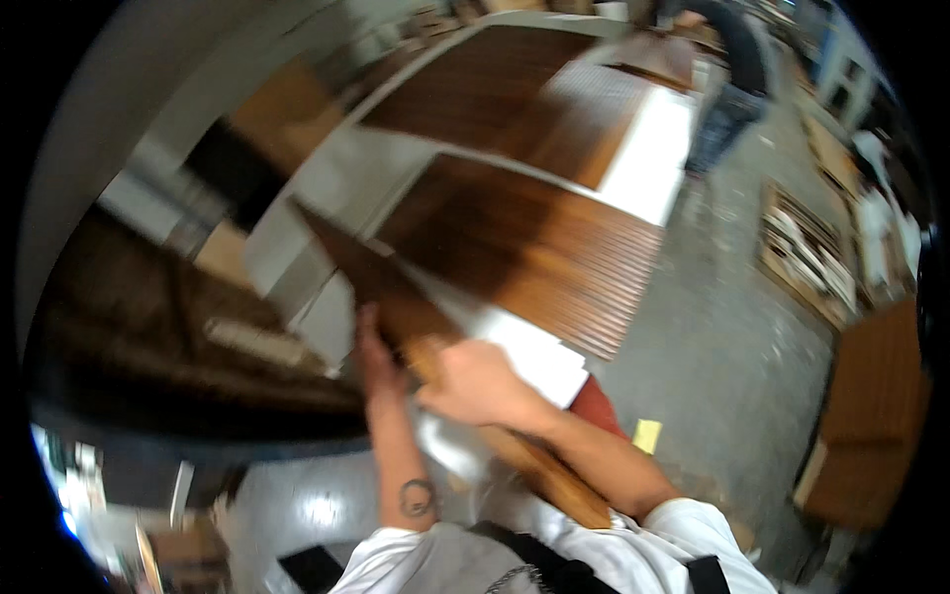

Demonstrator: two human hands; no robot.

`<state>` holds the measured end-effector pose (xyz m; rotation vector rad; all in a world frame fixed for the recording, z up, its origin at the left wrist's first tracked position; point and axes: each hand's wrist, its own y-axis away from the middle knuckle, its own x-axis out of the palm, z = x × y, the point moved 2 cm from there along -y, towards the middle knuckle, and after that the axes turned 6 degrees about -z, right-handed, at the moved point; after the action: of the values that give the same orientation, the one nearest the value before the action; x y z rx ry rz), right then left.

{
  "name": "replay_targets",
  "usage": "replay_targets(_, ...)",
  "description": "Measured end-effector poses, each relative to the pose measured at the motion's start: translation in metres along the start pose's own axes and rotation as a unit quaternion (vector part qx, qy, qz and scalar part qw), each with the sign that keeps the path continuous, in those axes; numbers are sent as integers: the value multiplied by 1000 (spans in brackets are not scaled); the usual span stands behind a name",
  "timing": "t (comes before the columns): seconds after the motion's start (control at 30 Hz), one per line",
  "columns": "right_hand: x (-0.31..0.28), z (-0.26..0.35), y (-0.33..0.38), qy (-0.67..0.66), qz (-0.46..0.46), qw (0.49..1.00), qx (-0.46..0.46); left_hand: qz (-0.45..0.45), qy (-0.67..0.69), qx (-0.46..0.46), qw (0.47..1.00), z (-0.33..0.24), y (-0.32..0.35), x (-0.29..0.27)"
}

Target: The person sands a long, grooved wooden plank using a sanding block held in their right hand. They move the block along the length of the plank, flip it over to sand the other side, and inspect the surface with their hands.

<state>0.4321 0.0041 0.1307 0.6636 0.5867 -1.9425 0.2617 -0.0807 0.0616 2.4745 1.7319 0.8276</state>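
A long brown wooden board (391, 292) slants across the front of my body, its far end pointing up and left and its near end by my right forearm. My right hand (480, 384) is closed round the board near its middle. On the board's left side, a little farther along, my left hand (376, 361) grips its edge, with the fingers partly hidden and blurred. Beyond the board, brown wooden panels with ridged ends lie on a white-covered table, a nearer panel (524, 247) and a farther panel (495, 94).
A co-worker in dark clothes (737, 69) bends over the table's far right end. At right stand a brown wooden cabinet (871, 396) and a shallow wooden tray (767, 238) with pale pieces inside. A dark brown surface (129, 327) fills the left. Yellow paper (647, 436) lies on the floor.
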Motion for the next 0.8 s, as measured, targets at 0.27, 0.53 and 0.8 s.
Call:
replay_targets(0.27,-15,20,7,-17,-27,999,-9,85,64,118,987,-7,46,17)
replay_targets(0.53,-17,21,9,-20,-31,999,-15,-2,6,110,994,-17,13,23)
replay_targets(0.8,-15,18,7,-6,-47,999,-16,4,31,91,995,3,38,24)
